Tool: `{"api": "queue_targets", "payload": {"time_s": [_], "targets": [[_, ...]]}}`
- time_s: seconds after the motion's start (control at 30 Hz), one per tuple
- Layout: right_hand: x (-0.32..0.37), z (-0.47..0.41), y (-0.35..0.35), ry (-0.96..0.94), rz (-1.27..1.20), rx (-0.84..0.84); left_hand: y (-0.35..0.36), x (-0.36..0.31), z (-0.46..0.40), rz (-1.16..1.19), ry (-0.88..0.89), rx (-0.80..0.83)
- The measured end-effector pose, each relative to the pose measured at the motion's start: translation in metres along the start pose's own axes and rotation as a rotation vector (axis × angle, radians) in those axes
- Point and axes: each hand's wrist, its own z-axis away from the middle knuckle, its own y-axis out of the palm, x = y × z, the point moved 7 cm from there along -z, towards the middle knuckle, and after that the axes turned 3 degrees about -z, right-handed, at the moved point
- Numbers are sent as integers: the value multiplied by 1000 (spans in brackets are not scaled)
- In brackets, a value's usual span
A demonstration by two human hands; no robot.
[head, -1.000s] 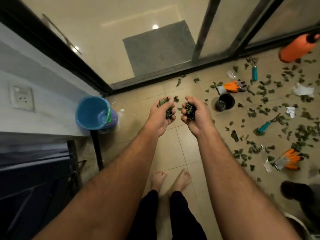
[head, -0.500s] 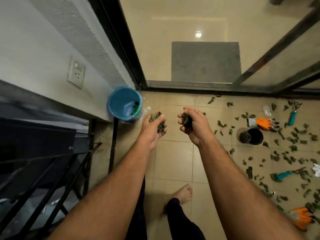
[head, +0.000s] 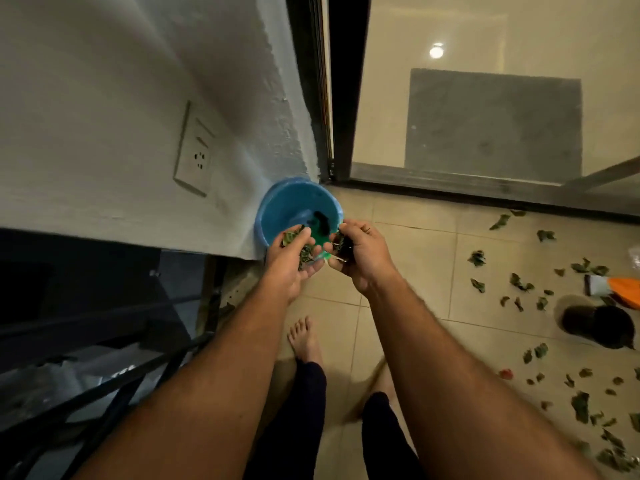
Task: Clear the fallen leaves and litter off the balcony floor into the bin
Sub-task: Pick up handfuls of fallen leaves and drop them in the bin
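A round blue bin (head: 277,209) stands on the floor in the corner between the white wall and the glass door frame, with something dark inside. My left hand (head: 289,258) is cupped around a clump of green leaves (head: 304,252) at the bin's near rim. My right hand (head: 360,252) grips another dark clump of leaves beside it, also at the rim. More fallen leaves (head: 519,284) lie scattered over the tiles to the right.
A black plant pot (head: 597,327) lies on the floor at the right, with an orange glove (head: 623,287) behind it. A black metal railing (head: 104,368) fills the lower left. My bare feet (head: 304,341) stand on the tiles below the hands. The glass door (head: 485,98) is behind the bin.
I have turned left and stepped toward the bin. Both hands, still holding leaves, have moved from mid-floor up to the bin's near rim.
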Motion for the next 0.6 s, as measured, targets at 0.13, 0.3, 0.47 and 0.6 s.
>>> {"api": "queue_targets", "payload": {"time_s": [0.13, 0.3, 0.47, 0.6], "targets": [[-28, -59, 9, 25, 58, -10, -21, 11, -58, 14, -2, -70], [-59, -142, 17, 32, 98, -35, -43, 39, -137, 43, -5, -136], [-80, -187, 18, 61, 129, -55, -43, 45, -182, 64, -20, -100], [-91, -200, 14, 129, 92, -61, -41, 52, -198, 152, -43, -71]]}}
